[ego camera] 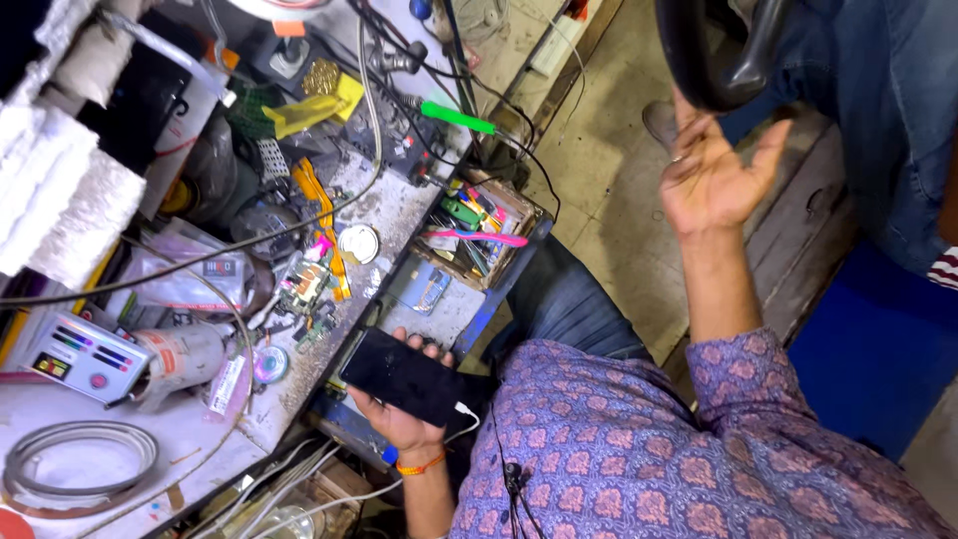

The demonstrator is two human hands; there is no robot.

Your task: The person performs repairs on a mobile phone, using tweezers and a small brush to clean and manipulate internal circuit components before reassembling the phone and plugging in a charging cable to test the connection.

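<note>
We see the tabletop (389, 215) packed to its edge with cables, tools and parts, little free room; open concrete floor (609, 190) right of it. A wooden tray (486, 240) of small tools (pens, tweezers) sits at the tabletop corner. Left hand (404, 419), grip closed around a black phone (409, 377) with a white cable plugged in, just past the tabletop edge above the lap. Right hand (714, 175) raised, grip open, fingers spread, holding nothing.
</note>
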